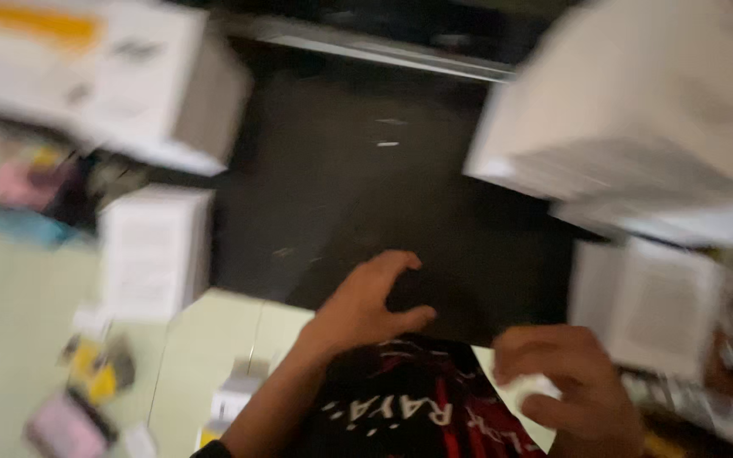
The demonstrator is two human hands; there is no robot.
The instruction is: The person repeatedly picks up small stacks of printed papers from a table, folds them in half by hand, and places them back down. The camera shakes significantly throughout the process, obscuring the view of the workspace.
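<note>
The left hand lies spread and half curled, fingers bent, on a dark black sheet that stretches away ahead of it. The right hand, just beside it to the right, is clenched around a small white crumpled piece of something; blur hides what it is. Beneath both wrists lies a black garment with red and white print. Left of the left hand stands a white cardboard box, with a larger white box beyond it. Ahead of the right hand sits a thick stack of white paper. Small coloured packets lie well to the left on a pale green floor.
</note>
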